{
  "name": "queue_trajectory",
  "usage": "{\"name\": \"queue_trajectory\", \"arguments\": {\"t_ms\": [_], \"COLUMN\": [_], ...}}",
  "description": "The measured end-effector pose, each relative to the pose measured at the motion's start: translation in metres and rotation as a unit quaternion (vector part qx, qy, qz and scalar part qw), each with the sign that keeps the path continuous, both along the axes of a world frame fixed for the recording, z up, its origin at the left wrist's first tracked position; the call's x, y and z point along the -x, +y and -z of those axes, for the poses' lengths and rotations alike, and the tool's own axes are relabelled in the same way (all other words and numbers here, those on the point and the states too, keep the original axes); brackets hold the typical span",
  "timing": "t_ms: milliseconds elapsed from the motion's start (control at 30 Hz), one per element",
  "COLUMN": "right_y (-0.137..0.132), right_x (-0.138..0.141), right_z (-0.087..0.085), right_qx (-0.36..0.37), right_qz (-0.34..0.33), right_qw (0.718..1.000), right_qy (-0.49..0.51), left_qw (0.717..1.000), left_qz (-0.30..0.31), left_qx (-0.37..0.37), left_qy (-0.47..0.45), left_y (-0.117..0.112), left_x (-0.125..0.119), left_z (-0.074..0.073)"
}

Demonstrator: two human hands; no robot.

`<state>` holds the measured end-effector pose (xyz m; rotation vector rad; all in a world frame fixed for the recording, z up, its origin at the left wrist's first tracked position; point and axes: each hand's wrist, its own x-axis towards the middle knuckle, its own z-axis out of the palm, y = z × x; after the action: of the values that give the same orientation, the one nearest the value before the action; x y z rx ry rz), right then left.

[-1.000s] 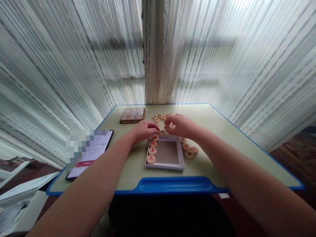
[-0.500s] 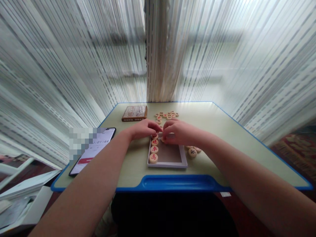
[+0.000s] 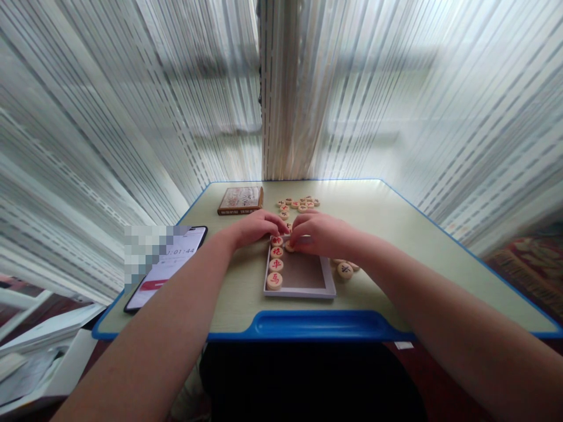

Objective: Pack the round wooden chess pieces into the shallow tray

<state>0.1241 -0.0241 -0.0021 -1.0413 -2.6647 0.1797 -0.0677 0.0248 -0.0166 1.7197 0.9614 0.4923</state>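
A shallow white box (image 3: pixel 308 293) lies on the table, with a column of round wooden Chinese chess pieces (image 3: pixel 275 265) bearing red characters along its left side. My right hand (image 3: pixel 319 232) reaches over the box's far part, its fingertips closed on another Chinese chess piece (image 3: pixel 289 247) beside the far end of the column. My left hand (image 3: pixel 259 226) is at the far left corner, fingers stretched toward the far rim, with no piece visible in them. The right hand covers the box's far right corner.
Several loose pieces (image 3: pixel 295 204) lie beyond the box, and more (image 3: pixel 345 270) sit right of it. A brown-edged flat box (image 3: pixel 240 200) stands at the back left. A phone (image 3: pixel 169 264) lies on the left. The table has a blue front tray (image 3: pixel 319 323).
My left fingers have drawn back slightly, and the far red piece in the column shows more fully. My right hand and its piece have shifted slightly away from me.
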Motion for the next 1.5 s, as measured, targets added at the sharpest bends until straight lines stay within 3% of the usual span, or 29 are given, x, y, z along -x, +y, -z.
{"name": "queue_trajectory", "arguments": {"t_ms": [367, 567, 633, 700, 800, 900, 1000, 1067, 1167, 1267, 1500], "right_y": [0.001, 0.002, 0.008, 0.019, 0.041, 0.059, 0.067, 0.067, 0.062, 0.056, 0.048], "right_x": [0.002, -0.005, -0.011, -0.022, -0.041, -0.058, -0.062, -0.057, -0.048, -0.041, -0.029], "right_z": [0.004, -0.006, -0.009, -0.008, 0.004, 0.019, 0.028, 0.029, 0.027, 0.024, 0.018], "right_qx": [0.004, 0.011, -0.007, -0.036, -0.075, -0.064, -0.047, -0.035, -0.019, -0.024, -0.052], "right_qz": [0.005, -0.001, 0.032, 0.111, 0.236, 0.289, 0.274, 0.258, 0.247, 0.240, 0.216], "right_qw": [1.000, 0.999, 0.997, 0.989, 0.966, 0.955, 0.960, 0.965, 0.968, 0.970, 0.974], "right_qy": [0.000, 0.039, 0.070, 0.094, 0.078, 0.037, 0.012, -0.006, -0.031, -0.042, -0.051], "left_qw": [1.000, 1.000, 1.000, 0.999, 0.999, 0.999, 0.996, 0.987, 0.955, 0.933, 0.954], "left_qz": [-0.020, -0.020, -0.026, -0.035, -0.042, -0.037, -0.050, -0.084, -0.128, -0.114, -0.054], "left_qx": [0.006, 0.000, 0.007, 0.009, -0.005, -0.023, -0.057, -0.121, -0.244, -0.318, -0.273], "left_qy": [-0.002, 0.001, 0.000, 0.002, 0.011, 0.022, 0.037, 0.061, 0.106, 0.124, 0.114], "left_y": [-0.004, -0.001, -0.001, -0.001, -0.003, -0.005, -0.005, -0.004, -0.001, 0.006, 0.016], "left_x": [-0.002, -0.001, -0.002, -0.002, -0.003, -0.004, -0.005, -0.005, -0.004, -0.003, -0.007], "left_z": [-0.003, -0.001, 0.000, 0.001, 0.001, 0.001, 0.001, 0.001, 0.002, 0.007, 0.023]}}
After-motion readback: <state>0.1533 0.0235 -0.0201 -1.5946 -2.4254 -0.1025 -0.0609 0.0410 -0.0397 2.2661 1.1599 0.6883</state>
